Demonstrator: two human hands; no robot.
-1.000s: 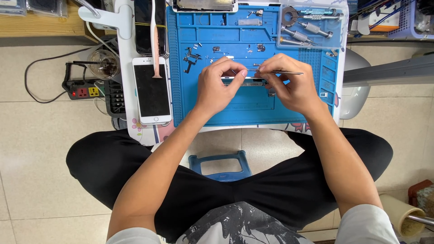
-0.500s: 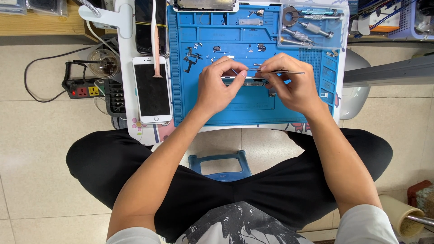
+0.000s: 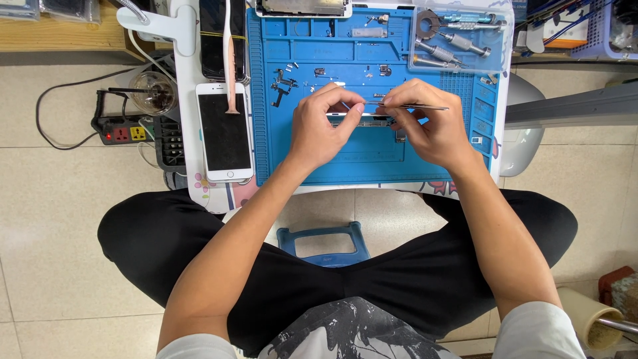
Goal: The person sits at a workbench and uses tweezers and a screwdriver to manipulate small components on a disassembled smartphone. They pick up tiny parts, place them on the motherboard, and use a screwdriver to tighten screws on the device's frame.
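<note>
Head view: a blue mat covers a small white table above a tiled floor. A white phone lies at the mat's left edge. Mid-mat, the left hand pinches a small silvery part; the right hand grips thin tweezers over it.

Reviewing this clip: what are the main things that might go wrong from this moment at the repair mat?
1. The right hand works thin tweezers on a small part pinched by the left hand; a slip could scratch the part or flick a piece away.
2. Loose screws and brackets lie on the blue mat close to the left hand, so a brush might scatter them.
</note>
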